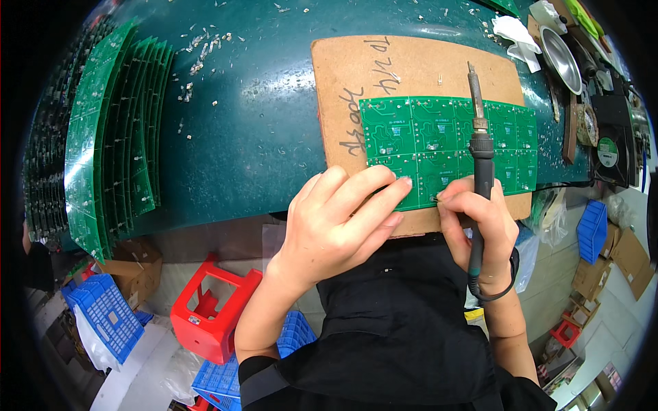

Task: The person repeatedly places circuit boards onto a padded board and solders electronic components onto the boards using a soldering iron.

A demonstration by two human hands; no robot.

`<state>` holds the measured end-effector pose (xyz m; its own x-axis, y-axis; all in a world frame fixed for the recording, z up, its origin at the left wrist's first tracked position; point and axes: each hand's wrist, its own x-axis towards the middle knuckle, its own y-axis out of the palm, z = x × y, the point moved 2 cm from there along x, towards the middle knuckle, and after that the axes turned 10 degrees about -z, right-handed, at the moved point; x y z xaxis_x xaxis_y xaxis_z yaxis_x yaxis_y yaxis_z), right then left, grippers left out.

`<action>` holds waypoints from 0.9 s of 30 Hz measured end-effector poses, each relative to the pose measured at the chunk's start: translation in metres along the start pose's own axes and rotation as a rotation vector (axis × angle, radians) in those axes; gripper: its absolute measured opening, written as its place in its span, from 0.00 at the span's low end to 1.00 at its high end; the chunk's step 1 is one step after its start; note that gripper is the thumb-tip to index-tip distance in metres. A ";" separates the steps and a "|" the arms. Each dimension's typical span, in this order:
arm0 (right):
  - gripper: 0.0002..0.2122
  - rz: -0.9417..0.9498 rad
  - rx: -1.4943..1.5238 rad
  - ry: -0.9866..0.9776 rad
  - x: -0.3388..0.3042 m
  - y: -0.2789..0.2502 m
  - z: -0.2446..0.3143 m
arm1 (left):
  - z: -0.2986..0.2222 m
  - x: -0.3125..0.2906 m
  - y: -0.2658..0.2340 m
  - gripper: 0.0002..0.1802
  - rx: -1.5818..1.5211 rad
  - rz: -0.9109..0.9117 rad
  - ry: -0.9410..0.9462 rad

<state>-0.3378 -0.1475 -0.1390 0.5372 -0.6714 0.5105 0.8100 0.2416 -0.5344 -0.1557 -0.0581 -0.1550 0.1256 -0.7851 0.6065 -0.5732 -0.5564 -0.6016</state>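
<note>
A green circuit panel (445, 140) is lying on a cardboard sheet (411, 68) on the green table (260, 130), directly ahead of both hands. The left hand (336, 226) is resting half open, its fingers spread flat over the panel's near-left corner. The right hand (480, 219) is closing around a soldering iron (480, 151), tip pointing away across the panel, and pinching something small at the panel's near edge; what it is cannot be made out. A stack of panels (116, 164) is leaning at far left.
</note>
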 end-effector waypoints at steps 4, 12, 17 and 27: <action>0.19 0.057 -0.072 -0.112 0.003 -0.003 0.002 | -0.006 0.003 -0.001 0.23 0.046 0.021 0.006; 0.16 0.109 -0.109 -0.137 0.000 -0.002 0.005 | -0.009 0.004 -0.002 0.22 0.076 0.004 0.028; 0.16 0.199 -0.189 -0.096 0.008 -0.004 0.015 | -0.010 0.004 -0.003 0.22 0.041 0.006 0.034; 0.10 0.122 0.284 -0.179 0.036 -0.019 0.060 | -0.051 0.024 -0.011 0.06 -0.134 0.115 0.078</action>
<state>-0.3198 -0.1339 -0.0703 0.6461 -0.4985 0.5779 0.7571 0.5145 -0.4026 -0.1882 -0.0572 -0.1074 -0.0070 -0.8151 0.5793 -0.6836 -0.4189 -0.5977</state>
